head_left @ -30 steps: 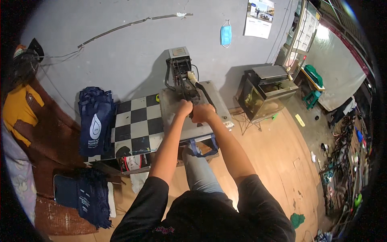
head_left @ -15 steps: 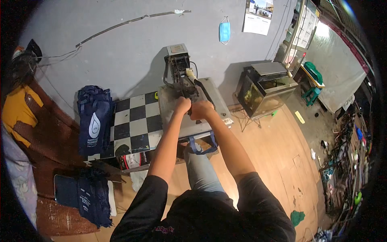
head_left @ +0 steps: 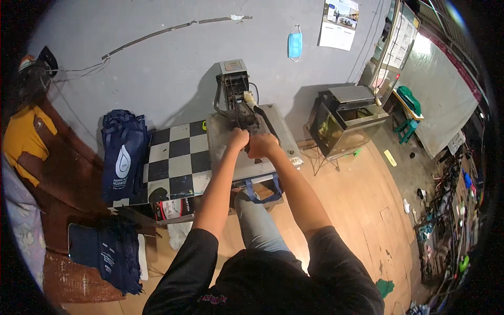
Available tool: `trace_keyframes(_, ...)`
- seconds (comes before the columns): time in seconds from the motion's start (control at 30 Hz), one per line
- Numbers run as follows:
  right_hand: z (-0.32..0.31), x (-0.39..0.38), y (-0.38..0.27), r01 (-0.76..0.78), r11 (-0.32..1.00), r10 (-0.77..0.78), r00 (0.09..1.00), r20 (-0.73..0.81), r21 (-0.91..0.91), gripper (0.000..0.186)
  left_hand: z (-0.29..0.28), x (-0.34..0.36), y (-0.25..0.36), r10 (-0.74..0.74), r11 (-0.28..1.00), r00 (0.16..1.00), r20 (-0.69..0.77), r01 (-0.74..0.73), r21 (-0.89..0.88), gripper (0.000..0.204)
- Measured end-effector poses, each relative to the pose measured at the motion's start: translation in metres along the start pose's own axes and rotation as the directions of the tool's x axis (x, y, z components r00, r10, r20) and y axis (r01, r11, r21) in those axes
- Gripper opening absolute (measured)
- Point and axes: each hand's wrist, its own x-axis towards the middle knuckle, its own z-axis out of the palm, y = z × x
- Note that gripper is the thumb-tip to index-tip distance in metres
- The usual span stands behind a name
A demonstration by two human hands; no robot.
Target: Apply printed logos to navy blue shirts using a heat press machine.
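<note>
Before me stands a heat press (head_left: pixel 232 79) with a metal control box at its back and a broad grey plate (head_left: pixel 275 116). My left hand (head_left: pixel 239 138) and my right hand (head_left: pixel 262 145) are side by side over the plate, both closed around the press's dark handle. My fingers hide most of that handle. From under the plate's front edge hangs the strap (head_left: pixel 269 200) of a dark blue bag, in a loop; the rest of that bag is hidden.
A stack of navy bags (head_left: pixel 123 157) lies left on the checkered tabletop (head_left: pixel 176 152), and more navy bags (head_left: pixel 113 257) lie on the brown surface below. A glass fish tank (head_left: pixel 349 126) stands to the right on a thin stand. Clutter (head_left: pixel 451 210) lines the far right.
The view has shifted very slightly. Both hands keep their hold on the press handle in the same place.
</note>
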Motion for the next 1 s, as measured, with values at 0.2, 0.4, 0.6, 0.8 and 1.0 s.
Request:
trace_keyframes(0.2,0.005,0.000,-0.001,-0.002,1.000,0.002,1.000,-0.023,0.029,0.032,0.008,0.001,-0.010,0.051,0.998,0.994,-0.092,-0.047,0.035,0.040)
trace_keyframes(0.4,0.004,0.001,0.002,-0.017,1.000,0.018,0.999,-0.042,0.026,0.033,-0.002,-0.001,0.003,0.005,1.000,0.999,0.033,-0.005,-0.014,0.040)
trace_keyframes(0.6,-0.003,-0.004,-0.006,0.005,1.000,-0.005,1.000,0.013,0.001,0.031,-0.006,0.001,-0.003,-0.009,1.000,0.999,0.049,0.009,-0.003,0.044)
trace_keyframes(0.8,-0.002,-0.003,-0.005,-0.005,1.000,0.005,1.000,-0.004,0.005,0.032,-0.008,-0.008,0.011,-0.077,0.997,0.995,0.055,0.076,0.021,0.047)
trace_keyframes(1.0,-0.003,-0.001,-0.006,-0.008,1.000,0.008,1.000,0.005,-0.017,0.033,-0.013,-0.012,0.018,-0.104,0.995,0.993,0.055,0.104,-0.003,0.048)
